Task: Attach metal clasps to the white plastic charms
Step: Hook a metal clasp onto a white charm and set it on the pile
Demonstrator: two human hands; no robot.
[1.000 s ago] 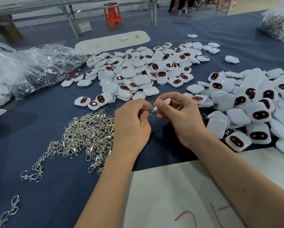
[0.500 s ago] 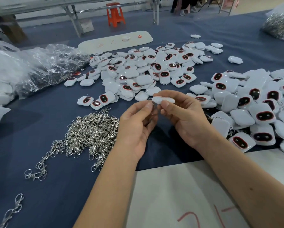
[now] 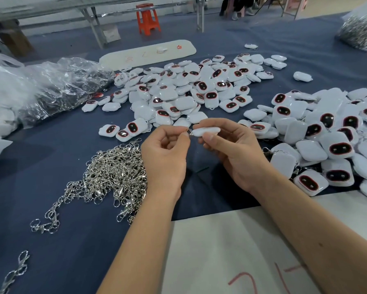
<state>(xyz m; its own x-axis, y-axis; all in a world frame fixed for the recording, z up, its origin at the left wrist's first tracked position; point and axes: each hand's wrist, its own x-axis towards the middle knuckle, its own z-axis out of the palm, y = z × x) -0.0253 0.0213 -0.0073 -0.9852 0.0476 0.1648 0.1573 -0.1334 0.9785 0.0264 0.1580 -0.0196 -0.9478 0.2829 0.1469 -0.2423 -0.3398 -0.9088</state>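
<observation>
White plastic charms (image 3: 338, 149), many with a black oval face ringed in red, lie on a dark blue counter (image 3: 51, 158). Silver metal clasps (image 3: 116, 172) glint. A white board (image 3: 231, 251) bears red marks. An orange stool (image 3: 148, 19) stands behind.

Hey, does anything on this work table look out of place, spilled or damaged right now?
Nothing looks damaged. Two oddities: a single white plastic charm lies apart from the far heap, and a few silver metal clasps have strayed toward the near-left edge of the blue cloth-covered table, away from the main clasp pile.
</observation>
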